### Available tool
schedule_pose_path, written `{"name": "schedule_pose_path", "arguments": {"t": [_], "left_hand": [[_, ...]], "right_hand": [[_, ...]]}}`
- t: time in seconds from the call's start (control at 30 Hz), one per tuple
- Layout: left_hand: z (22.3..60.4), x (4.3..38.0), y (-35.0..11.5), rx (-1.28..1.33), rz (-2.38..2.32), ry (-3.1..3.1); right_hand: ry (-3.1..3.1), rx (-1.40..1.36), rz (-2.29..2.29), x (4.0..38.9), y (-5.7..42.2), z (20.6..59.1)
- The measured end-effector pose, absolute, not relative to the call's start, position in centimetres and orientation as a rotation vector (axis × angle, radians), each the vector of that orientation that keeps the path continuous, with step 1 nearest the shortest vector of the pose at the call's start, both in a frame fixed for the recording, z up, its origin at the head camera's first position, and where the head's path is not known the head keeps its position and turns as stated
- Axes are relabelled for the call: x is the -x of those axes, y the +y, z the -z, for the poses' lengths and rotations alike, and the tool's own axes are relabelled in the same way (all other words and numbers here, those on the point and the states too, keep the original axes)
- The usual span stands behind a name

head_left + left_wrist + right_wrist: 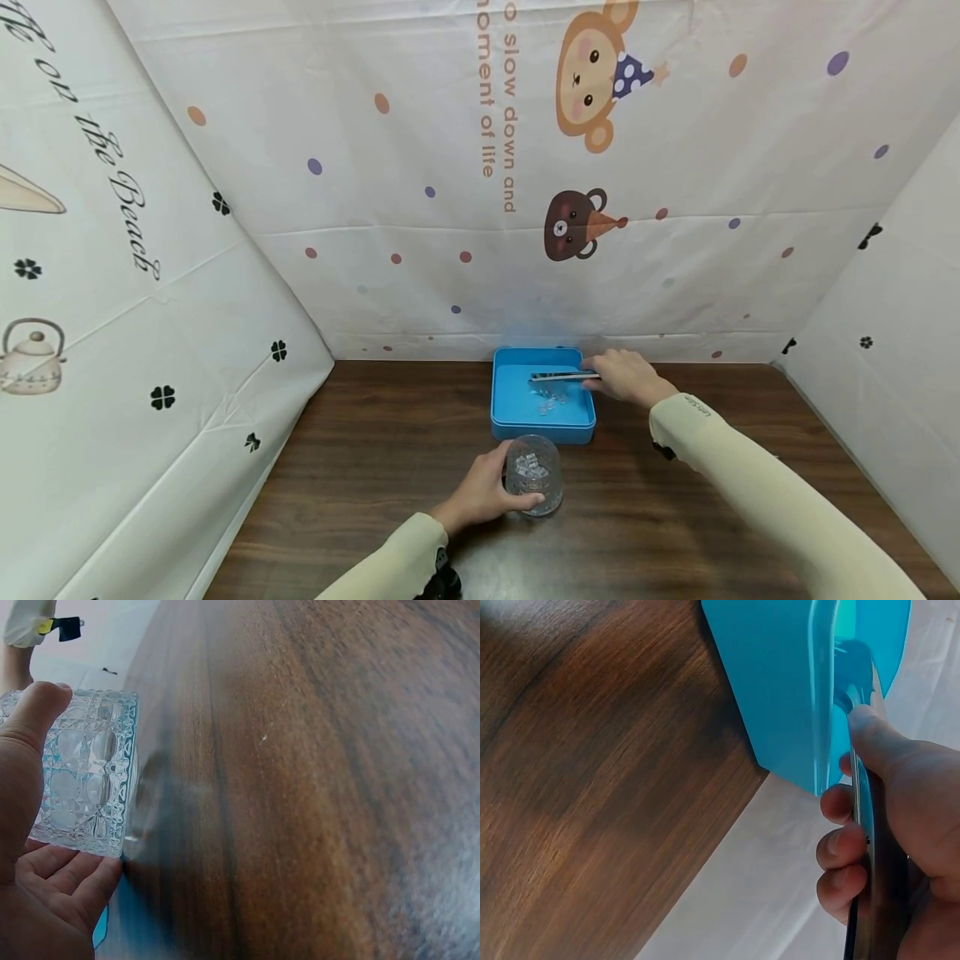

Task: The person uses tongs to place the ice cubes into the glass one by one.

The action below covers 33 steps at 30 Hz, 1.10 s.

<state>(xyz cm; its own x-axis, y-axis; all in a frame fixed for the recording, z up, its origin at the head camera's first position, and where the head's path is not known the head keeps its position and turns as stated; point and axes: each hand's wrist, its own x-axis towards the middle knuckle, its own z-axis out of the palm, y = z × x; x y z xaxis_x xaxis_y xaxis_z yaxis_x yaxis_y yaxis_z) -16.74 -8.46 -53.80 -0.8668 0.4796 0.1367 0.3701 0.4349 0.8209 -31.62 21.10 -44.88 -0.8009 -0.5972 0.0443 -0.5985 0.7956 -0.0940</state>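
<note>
My left hand [483,490] grips a clear patterned glass [546,454], thumb on the near side and fingers on the far side. Several small clear cubes [531,467] lie inside that glass, which shows its cut facets in the left wrist view. With my right hand [624,377] I hold metal tongs [564,377] by their handle end. The tongs reach over the right wall of a blue tray [551,434], their tips above its floor. Small clear pieces [550,404] lie in the tray below the tongs. In the right wrist view the tray's wall hides the tips.
A brown wood-grain table [375,467] carries everything. The tray stands at its back edge, close to a white printed cloth [420,292] that hangs behind. More printed cloth [172,333] walls off the left side, and white cloth [885,400] the right.
</note>
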Motion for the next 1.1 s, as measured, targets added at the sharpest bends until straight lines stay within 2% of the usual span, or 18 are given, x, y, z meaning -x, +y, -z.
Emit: {"name": "schedule_pose_path", "arguments": {"t": [1.1], "left_hand": [[53.92, 16.83, -8.43, -0.77, -1.421, 2.552]], "right_hand": [[-2.956, -0.979, -0.269, 31.08, 21.52, 43.94]]}}
